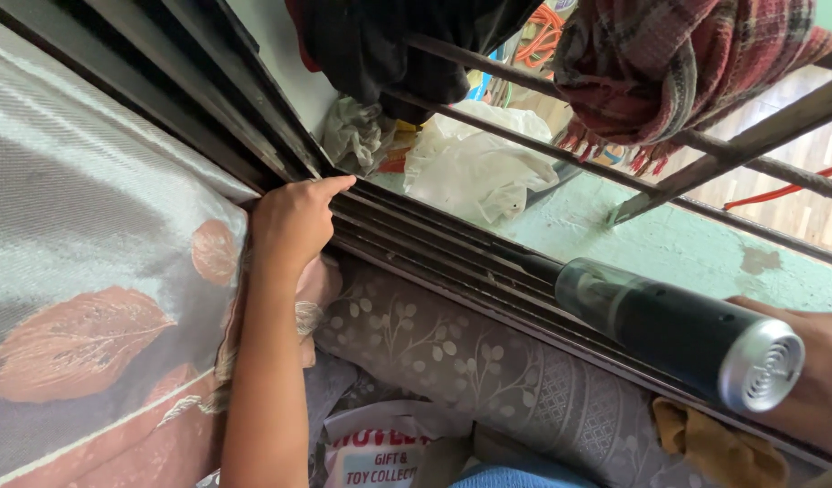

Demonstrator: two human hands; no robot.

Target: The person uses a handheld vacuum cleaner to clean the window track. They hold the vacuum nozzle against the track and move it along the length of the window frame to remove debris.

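Below, white printed bag (375,449), left hand (292,220) open on window track (434,239), right hand (809,375) gripping black handheld vacuum (669,325).

A red plaid scarf with fringe (669,68) hangs over the rusty window bars (750,145) at upper right. Left of the bars, dark clothing (389,45) is draped; below it lie crumpled white plastic bags (474,163) on the green ledge (669,244). Far left of the bars hangs a sheer curtain with orange leaves (90,298). Below the bars, a grey floral cushion (452,361) and a yellow cloth (719,447).
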